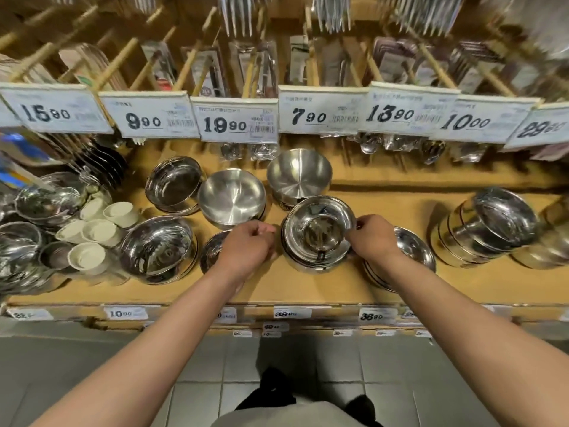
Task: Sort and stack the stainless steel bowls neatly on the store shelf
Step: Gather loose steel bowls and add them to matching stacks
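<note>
On shelf [308, 288]: right hand [371, 238] pinches bowl stack [317, 238] rim; left hand [249, 248] curled beside.

Bowl stack [318, 234], centre: polished metal, mirror-glossy; the two far bowls [232, 195] are metal with a brushed, satin sheen. Shelf [308, 285]: matt tan board, smooth; small cups [101, 231] at left: matt off-white, material unclear. Price tags [320, 110]: white paper behind glossy clear sleeves; divider rods [184, 67]: pale bare wood.

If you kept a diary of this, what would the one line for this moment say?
step: stacking | right hand: pinches rim of centre bowl stack | left hand: curled beside stack, contact unclear | shelf: other bowls around
</note>
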Demonstrator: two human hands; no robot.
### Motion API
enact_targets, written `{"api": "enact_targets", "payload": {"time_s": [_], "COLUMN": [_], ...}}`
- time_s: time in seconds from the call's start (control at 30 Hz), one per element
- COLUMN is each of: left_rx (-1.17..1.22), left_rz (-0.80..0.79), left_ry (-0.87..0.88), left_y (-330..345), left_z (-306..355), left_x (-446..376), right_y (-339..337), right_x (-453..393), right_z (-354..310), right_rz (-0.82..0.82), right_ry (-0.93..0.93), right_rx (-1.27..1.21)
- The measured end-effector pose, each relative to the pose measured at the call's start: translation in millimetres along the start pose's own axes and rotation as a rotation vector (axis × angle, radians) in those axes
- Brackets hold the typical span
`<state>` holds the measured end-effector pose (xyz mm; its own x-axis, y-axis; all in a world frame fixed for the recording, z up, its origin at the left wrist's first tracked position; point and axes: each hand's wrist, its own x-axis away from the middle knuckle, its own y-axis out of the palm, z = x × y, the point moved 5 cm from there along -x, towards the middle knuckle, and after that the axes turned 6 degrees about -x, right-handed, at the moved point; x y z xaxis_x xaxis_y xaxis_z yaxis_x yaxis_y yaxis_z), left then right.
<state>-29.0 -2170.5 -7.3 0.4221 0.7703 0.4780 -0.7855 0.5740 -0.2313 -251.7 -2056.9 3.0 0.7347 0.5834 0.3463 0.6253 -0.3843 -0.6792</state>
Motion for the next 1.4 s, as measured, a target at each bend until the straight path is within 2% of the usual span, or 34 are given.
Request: {"api": "enact_targets", "payload": {"time_s": [0.2,0.33,0.5,0.57,0.7,0.77,0.9,1.03,1.17,1.3,1.4], "left_rx": [-0.010,0.129,0.308,0.385,0.364,0.329,0.242,0.122,0.100,0.136,0.177], "left_rz": [-0.013,-0.211,-0.319,-0.327,-0.208,-0.146,0.021,0.136,0.267,0.261,0.229], "left_ry": [0.053,0.064,0.083,0.030,-0.013,-0.010,-0.005,0.042,0.087,0.092,0.089], "left_y": [6.8,26.6,36.8,42.0,51.5,54.1,48.3,40.7,43.8,62.5,82.4], "left_z": [11.2,19.6,27.4,31.2,35.4,37.8,47.2,58.1,66.4,71.6,72.5], "left_x": [-2.1,4.3,7.1,6.9,2.8,1.3,-2.9,-4.4,2.3,11.0,24.3], "right_y": [-0.2,-8.9,-28.2,-36.1,-52.6,-63.1,-97.7,-136.1,-145.8,-136.6,-129.0], "right_x": [13.3,22.4,35.3,41.3,53.4,52.4,34.2,15.2,5.3,2.3,-0.1], "right_z": [9.2,2.5,-4.1,-4.0,-3.5,-2.5,19.2,62.1,106.3,132.7,141.2], "right_rz": [-0.055,-0.117,-0.221,-0.252,-0.348,-0.350,-0.232,-0.107,-0.073,-0.104,-0.120], "right_ry": [0.200,0.240,0.288,0.314,0.311,0.295,0.244,0.204,0.220,0.241,0.182], "right_rx": [-0.493,-0.597,-0.774,-0.829,-0.767,-0.845,-0.936,-0.901,-0.815,-0.776,-0.686]}}
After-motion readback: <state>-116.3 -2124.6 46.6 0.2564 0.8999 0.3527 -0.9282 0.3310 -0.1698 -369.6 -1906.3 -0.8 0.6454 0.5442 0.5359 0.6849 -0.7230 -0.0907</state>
